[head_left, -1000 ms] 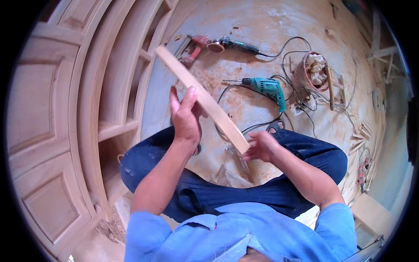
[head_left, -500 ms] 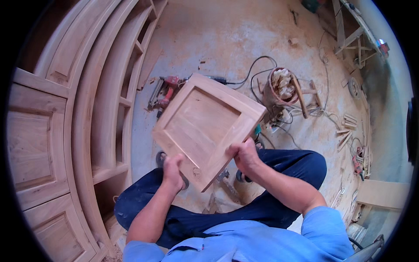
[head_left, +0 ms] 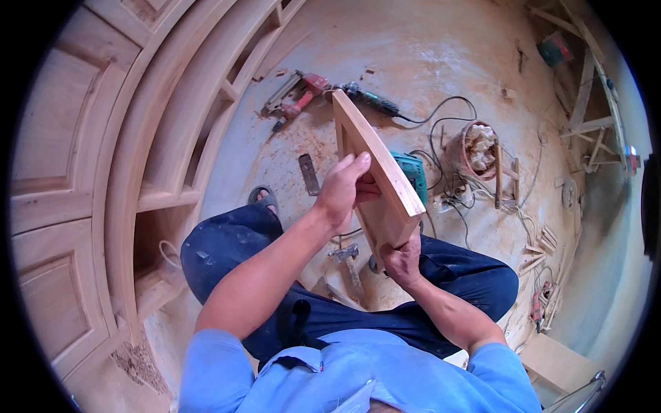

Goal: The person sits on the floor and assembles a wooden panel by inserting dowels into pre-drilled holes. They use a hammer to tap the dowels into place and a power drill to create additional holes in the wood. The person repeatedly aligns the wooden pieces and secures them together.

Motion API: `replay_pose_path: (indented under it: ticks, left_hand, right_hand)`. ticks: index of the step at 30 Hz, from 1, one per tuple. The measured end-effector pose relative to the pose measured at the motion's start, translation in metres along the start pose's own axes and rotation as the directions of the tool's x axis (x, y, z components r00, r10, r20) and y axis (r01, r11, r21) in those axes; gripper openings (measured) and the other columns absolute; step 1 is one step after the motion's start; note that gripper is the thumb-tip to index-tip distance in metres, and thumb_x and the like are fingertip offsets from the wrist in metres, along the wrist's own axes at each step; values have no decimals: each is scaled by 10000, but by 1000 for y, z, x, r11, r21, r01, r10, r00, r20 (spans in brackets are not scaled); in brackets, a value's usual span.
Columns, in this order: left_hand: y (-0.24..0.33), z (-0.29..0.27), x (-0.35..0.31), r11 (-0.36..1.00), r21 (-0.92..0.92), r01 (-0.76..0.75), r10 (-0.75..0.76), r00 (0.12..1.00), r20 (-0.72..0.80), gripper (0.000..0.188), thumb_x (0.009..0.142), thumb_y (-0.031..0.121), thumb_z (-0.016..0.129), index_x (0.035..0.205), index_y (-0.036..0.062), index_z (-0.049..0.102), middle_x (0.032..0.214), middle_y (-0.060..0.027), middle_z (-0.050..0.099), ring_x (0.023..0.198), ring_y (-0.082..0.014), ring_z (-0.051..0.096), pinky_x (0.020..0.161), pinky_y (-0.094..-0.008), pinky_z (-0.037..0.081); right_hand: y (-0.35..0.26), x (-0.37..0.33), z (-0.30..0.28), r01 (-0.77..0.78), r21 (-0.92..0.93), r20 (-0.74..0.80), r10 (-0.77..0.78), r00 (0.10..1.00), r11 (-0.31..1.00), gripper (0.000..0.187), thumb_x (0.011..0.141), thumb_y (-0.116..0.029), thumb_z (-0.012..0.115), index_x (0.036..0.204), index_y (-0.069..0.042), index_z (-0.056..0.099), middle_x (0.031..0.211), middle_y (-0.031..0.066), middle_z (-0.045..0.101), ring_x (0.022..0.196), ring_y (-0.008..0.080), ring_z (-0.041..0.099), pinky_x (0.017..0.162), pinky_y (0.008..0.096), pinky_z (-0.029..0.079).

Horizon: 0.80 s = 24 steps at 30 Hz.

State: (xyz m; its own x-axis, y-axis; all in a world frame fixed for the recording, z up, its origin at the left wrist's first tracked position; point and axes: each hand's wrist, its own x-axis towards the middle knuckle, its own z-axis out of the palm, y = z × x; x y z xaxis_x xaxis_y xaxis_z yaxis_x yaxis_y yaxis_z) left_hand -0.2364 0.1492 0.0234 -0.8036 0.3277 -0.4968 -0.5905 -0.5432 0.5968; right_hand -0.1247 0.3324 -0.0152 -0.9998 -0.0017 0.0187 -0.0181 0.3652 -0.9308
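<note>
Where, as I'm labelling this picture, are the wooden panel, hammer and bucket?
Wooden panel (head_left: 385, 163), head view: its narrow edge.
Hammer (head_left: 354, 273), head view: its handle.
Bucket (head_left: 455, 153), head view: its outer wall.

The head camera (left of two fisheyes) looks down from head height, close above left hand (head_left: 339, 195) and right hand (head_left: 402, 261); its field reaches the right edge of the floor (head_left: 427, 55).

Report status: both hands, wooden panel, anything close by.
Left hand touching wooden panel, right hand gripping its near end. Panel tilted, narrow edge up. Green drill beyond, partly hidden by panel. Hammer on floor nearby.
</note>
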Motion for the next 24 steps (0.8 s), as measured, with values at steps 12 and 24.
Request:
replay_pose_path:
  ticks: [12,24]
  left_hand:
    - [-8,-24,-21,971,63,-230,236,966,-108,488,900,184,702,1308,39,477,977,-50,613,814,-126,606,665,-263,500]
    - [-32,-39,-70,886,432,-169,174,984,29,1095,834,188,805,1617,70,48,1234,-148,568,1086,-208,602,934,-344,515]
  right_hand:
    - [12,12,13,171,-123,413,-107,905,978,614,716,38,640,1307,-1,478,1173,215,547,1096,396,545,959,415,461]
    - [-75,54,17,-135,-78,531,155,833,988,644,657,-50,744,1278,28,591,1090,137,684,1024,219,637,956,340,488]
